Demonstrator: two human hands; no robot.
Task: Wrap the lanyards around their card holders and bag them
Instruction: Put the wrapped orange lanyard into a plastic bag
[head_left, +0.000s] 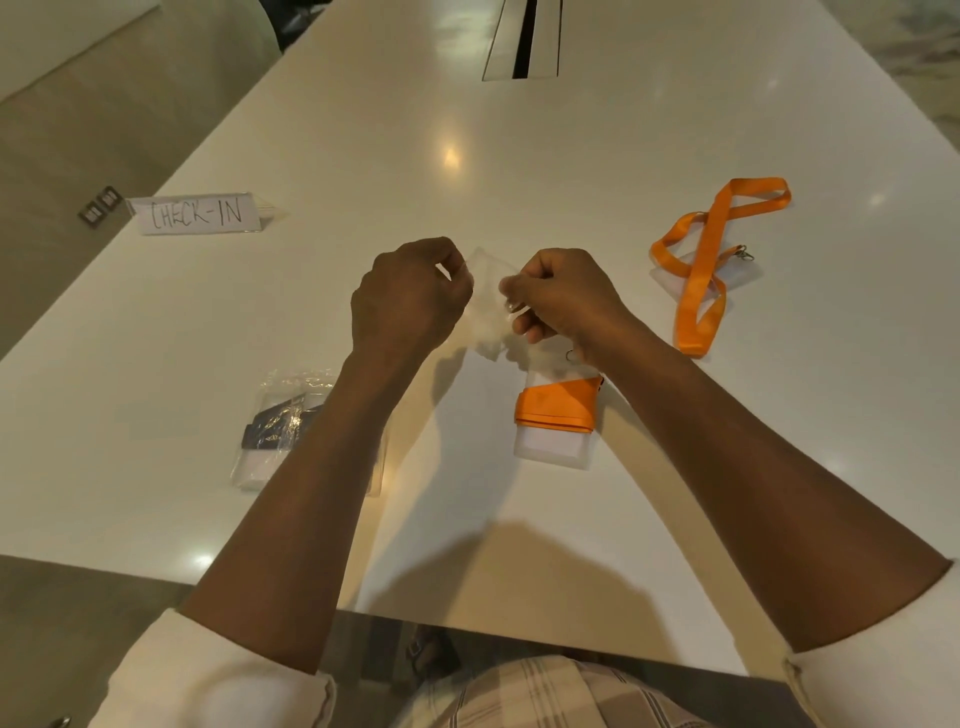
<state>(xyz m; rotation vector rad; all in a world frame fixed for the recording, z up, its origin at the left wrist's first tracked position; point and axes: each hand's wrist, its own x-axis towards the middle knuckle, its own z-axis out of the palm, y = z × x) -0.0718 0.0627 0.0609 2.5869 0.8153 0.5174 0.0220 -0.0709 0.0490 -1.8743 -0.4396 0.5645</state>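
At centre frame the left hand (410, 291) and right hand (561, 296) each pinch an edge of a clear bag (488, 306), which they should pull wide before sliding in the wrapped orange holder (558, 415) lying just below. An unwrapped orange lanyard (711, 254) waits at right, a bagged dark set (283, 426) sits lower left under the forearm, and a CHECK-IN sign (197, 214) stands at left, well clear.
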